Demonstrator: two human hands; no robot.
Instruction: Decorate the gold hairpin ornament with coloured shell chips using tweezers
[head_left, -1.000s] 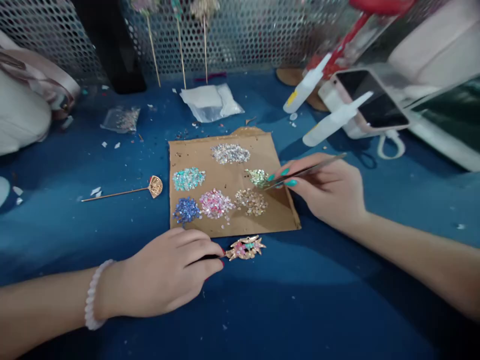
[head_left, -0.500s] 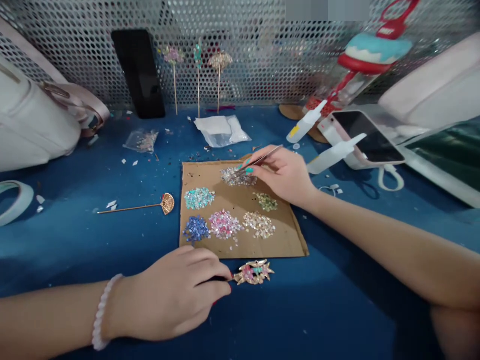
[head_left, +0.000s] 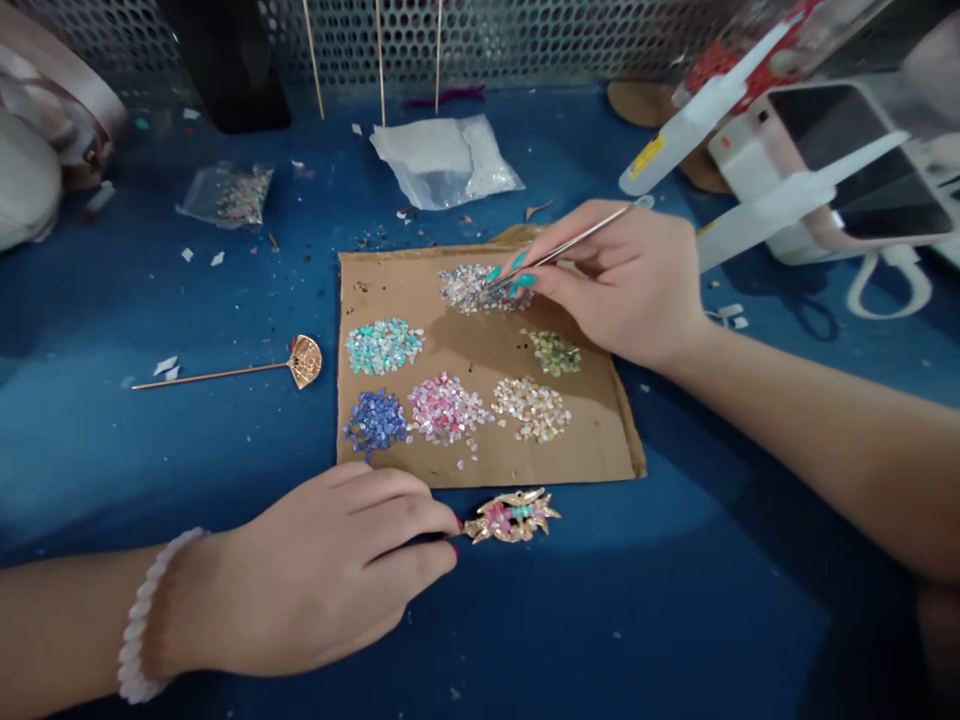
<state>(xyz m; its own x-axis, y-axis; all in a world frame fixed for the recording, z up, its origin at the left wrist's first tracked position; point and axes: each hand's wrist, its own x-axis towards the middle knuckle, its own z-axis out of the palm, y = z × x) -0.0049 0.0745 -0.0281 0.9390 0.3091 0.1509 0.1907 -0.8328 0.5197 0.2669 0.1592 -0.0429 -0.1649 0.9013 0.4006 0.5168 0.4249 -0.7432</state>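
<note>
My left hand (head_left: 322,570) pinches the stem end of a gold hairpin (head_left: 514,517) whose ornate head carries pink and turquoise pieces. The pin's head lies just in front of a cardboard sheet (head_left: 465,350). In my right hand (head_left: 622,285) is a pair of metal tweezers (head_left: 577,240), tips down at a pile of silvery chips (head_left: 469,287). Whether the tips grip a chip is too small to tell. Other heaps on the cardboard are turquoise chips (head_left: 385,346), blue chips (head_left: 377,420), pink chips (head_left: 446,408), cream chips (head_left: 531,408) and green chips (head_left: 555,352).
Left of the cardboard lies another gold hairpin (head_left: 304,362) with a fan-shaped head. Behind are small plastic bags (head_left: 450,160), a black phone (head_left: 225,60) and upright sticks. Glue bottles (head_left: 679,135) and a white device (head_left: 832,150) stand at the back right.
The view has tilted down and come closer. My right hand keeps the tweezers at the silvery pile, and my left hand still pinches the hairpin.
</note>
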